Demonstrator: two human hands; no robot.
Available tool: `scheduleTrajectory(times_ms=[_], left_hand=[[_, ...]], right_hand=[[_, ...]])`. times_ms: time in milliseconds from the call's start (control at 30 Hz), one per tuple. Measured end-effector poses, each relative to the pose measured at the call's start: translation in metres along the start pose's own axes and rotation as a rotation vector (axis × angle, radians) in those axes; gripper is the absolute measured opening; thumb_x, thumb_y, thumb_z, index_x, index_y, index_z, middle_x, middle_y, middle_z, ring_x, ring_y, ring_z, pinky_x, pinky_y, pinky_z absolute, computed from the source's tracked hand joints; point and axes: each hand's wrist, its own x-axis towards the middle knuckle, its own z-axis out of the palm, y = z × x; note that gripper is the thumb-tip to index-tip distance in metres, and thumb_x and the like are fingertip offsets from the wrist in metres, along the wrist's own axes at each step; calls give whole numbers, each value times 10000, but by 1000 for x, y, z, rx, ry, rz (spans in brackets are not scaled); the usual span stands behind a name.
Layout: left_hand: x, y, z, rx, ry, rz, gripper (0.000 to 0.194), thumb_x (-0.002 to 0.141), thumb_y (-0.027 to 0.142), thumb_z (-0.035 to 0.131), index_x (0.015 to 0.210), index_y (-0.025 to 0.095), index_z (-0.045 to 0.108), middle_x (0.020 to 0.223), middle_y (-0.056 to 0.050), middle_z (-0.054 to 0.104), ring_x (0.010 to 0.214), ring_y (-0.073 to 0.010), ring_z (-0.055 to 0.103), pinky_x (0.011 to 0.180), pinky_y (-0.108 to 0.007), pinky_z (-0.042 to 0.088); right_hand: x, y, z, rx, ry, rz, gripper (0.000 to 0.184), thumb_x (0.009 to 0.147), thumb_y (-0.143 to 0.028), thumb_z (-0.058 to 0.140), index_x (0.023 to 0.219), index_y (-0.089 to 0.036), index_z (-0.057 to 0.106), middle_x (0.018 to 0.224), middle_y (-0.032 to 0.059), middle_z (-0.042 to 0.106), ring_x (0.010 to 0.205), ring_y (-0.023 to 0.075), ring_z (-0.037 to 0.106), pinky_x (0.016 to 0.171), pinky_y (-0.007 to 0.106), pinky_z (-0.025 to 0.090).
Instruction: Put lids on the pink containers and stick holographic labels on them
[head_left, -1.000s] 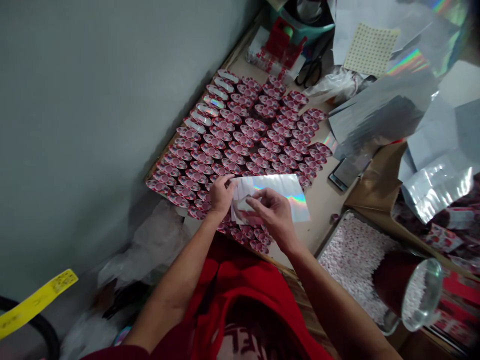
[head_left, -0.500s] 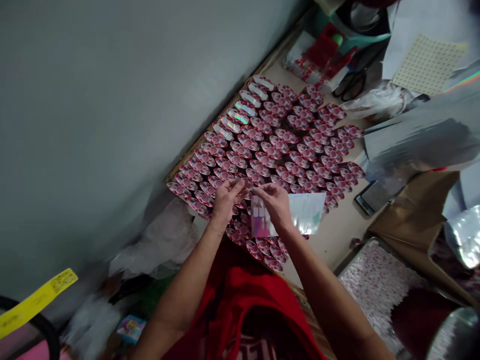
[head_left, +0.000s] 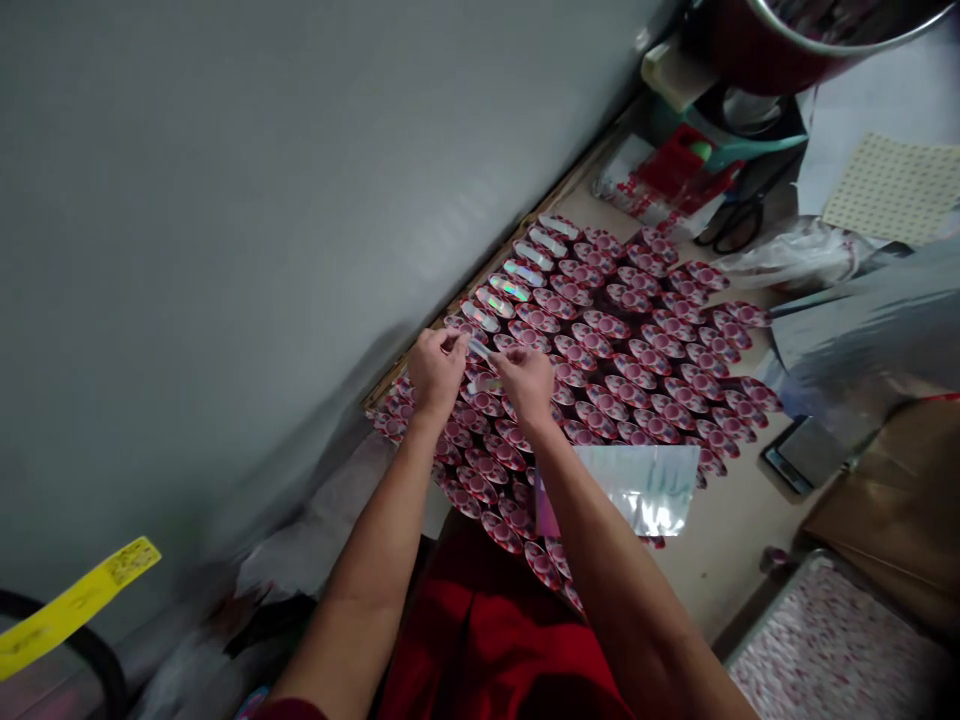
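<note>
Between hands [head_left: 438,370], silvery strip [head_left: 479,348], partly hidden

And we're counting: 2 hands, 1 L hand [head_left: 437,370] + 1 R hand [head_left: 527,383], w/ 1 held strip [head_left: 478,347] btwn them! Approx. 7 silvery strips [head_left: 523,273] stuck on packs; pink packs [head_left: 634,371] run to dozens, too packed for an exact no. Then 1 shiny sheet [head_left: 637,490], 1 dotted sheet [head_left: 889,190], 1 pr scissors [head_left: 739,228], 1 flat device [head_left: 804,455], 1 yellow tag [head_left: 79,605], 1 dark-red pot [head_left: 795,55].
</note>
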Motion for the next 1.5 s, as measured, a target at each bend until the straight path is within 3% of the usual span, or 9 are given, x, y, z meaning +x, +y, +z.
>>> scheduleTrajectory(times_ms=[100,233,667,867,1033,1167,1300,1433,1500], left_hand=[[23,-12,8,45,7,-65,240,909,396,725,961,184,826,928,-96,783,836,-227,693,826,-322,503],[33,-24,17,31,-4,-112,281,927,416,693,996,183,833,940,-100,791,837,-228,694,810,-317,486],[35,-10,10,140,-41,-183,258,919,424,701,986,220,843,941,-81,761,846,-232,663,789,-329,462],[37,-14,17,93,11,-204,207,871,409,732,896,224,824,877,-77,753,795,-232,649,757,-332,456],[40,-17,20,28,50,-301,312,785,352,795,1067,218,798,769,-32,736,718,-210,646,735,-315,455],[47,-7,21,48,43,-386,327,760,342,800,1069,242,833,896,-85,805,834,-272,707,778,-355,477],[57,2,13,73,-43,-473,234,776,299,772,983,222,852,995,-130,824,892,-315,733,790,-384,494],[29,-6,-10,-90,-23,-351,387,807,448,799,1109,207,814,920,-99,813,896,-283,740,799,-348,523],[-1,-11,-23,-322,-36,-430,484,860,627,718,1075,202,800,863,-89,791,817,-248,739,751,-334,547]], right_hand=[[23,-19,16,-181,29,17,287,878,-457,638,803,-228,793,727,34,732,729,201,658,656,279,378],[38,-28,26,-318,7,26,274,900,-437,623,895,-237,811,853,75,782,826,238,700,706,296,409],[43,-26,28,-331,-11,46,254,877,-397,603,867,-233,796,839,58,773,807,216,688,698,270,410],[44,-30,29,-352,-17,41,246,882,-378,595,888,-230,791,906,97,789,876,266,723,757,322,466],[53,-32,29,-396,-23,98,271,846,-457,700,952,-215,760,1004,141,789,958,317,735,811,379,505],[58,-27,25,-374,7,113,361,764,-542,787,930,-231,709,992,111,776,948,296,718,812,365,498],[49,-24,17,-171,12,82,340,797,-555,745,780,-232,639,778,25,719,763,212,659,724,298,453],[35,-25,14,65,83,-9,413,825,-610,690,721,-224,587,657,-15,623,646,157,567,660,265,427],[29,-26,16,118,112,-42,417,819,-610,694,711,-226,574,651,-23,601,641,149,549,653,260,428]])
